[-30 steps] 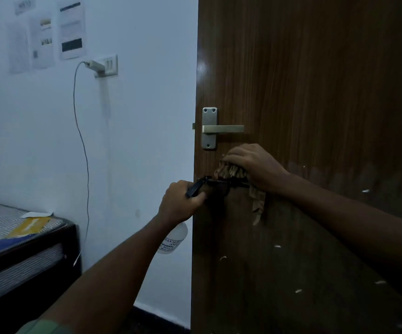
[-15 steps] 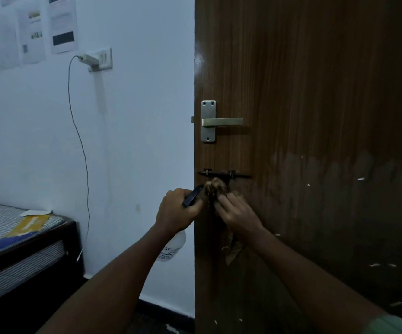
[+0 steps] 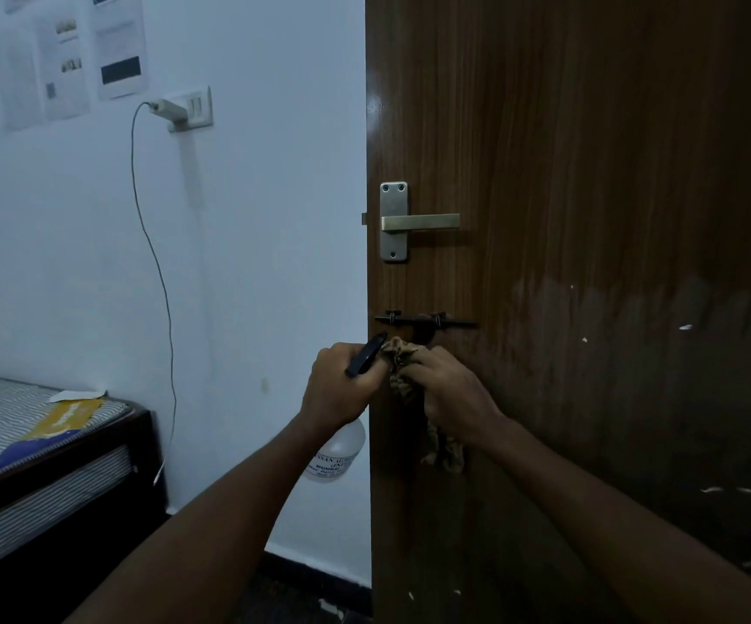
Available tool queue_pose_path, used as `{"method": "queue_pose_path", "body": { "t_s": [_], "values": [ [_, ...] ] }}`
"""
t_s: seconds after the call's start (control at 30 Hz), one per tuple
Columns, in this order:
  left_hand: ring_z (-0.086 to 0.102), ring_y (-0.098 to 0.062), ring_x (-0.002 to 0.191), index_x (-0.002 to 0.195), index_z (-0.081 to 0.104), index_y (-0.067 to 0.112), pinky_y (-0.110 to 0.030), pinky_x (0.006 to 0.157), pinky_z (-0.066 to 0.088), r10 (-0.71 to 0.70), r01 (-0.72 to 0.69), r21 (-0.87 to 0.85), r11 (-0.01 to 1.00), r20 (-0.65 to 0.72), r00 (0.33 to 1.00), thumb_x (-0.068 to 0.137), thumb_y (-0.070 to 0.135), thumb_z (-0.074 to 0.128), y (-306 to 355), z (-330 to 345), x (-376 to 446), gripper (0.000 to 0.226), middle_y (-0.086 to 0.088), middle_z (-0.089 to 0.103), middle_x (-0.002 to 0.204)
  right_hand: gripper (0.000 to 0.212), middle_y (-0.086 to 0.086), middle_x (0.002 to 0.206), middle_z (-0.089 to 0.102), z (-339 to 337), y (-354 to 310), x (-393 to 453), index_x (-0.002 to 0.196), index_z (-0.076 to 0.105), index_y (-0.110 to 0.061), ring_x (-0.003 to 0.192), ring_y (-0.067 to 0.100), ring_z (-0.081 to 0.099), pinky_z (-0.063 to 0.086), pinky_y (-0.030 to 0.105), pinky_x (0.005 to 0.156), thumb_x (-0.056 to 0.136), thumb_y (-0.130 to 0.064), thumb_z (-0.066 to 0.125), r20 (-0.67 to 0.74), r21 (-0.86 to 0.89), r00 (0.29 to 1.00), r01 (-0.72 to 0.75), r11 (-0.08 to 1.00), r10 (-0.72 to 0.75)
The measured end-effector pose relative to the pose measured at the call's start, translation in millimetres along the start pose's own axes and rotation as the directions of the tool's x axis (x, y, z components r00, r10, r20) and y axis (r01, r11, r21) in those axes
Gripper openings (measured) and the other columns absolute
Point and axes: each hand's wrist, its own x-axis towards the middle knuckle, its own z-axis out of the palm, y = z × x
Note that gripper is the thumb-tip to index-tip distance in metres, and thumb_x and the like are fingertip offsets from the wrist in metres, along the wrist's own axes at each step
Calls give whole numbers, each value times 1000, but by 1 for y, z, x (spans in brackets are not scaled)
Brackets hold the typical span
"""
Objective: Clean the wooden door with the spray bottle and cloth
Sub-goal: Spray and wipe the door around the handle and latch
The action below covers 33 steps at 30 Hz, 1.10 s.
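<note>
Both grips (image 3: 342, 389) (image 3: 448, 394) curled, side by side

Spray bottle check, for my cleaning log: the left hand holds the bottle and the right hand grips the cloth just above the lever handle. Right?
Not quite. In the head view the right hand grips the cloth below the lever handle, under the black latch. The left hand does hold the spray bottle.

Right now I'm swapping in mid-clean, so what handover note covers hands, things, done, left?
Left hand grips the white plastic spray bottle, black nozzle aimed at the door edge.
Right hand holds the crumpled brown cloth just under the black sliding bolt.
Dark wooden door: smeared band at mid height, pale specks lower down.
Left: wipe the lower panel.
</note>
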Motion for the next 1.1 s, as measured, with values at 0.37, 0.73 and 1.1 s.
{"method": "queue_pose_path", "body": {
  "t_s": [0.37, 0.73, 1.1],
  "values": [
    [54, -48, 49, 64, 60, 0, -53, 43, 44, -50, 51, 17, 999, -48, 998, 85, 43, 55, -5, -6, 4, 47, -21, 56, 56, 30, 0, 110, 69, -69, -3, 40, 98, 82, -19, 110, 17, 62, 55, 40, 97, 89, 1, 62, 259, 446, 859, -512, 734, 441],
    [50, -40, 43, 63, 57, -3, -53, 43, 43, -101, 101, 10, 995, -41, 994, 82, 34, 57, -7, -10, -2, 42, -24, 55, 55, 42, -8, 107, 70, -71, -13, 38, 110, 71, -21, 106, 9, 65, 59, 29, 86, 76, 2, 80, 182, 493, 847, -518, 699, 500],
    [48, -20, 46, 67, 61, -2, -36, 51, 37, -172, 156, 157, 975, 91, 981, 72, 52, 48, -26, -10, -14, 56, -21, 63, 61, 32, 18, 132, 51, -20, -6, 33, 129, 65, -7, 104, 28, 62, 61, 31, 75, 97, -7, 61, -458, -149, 889, -71, 986, -5]
  ]
}}
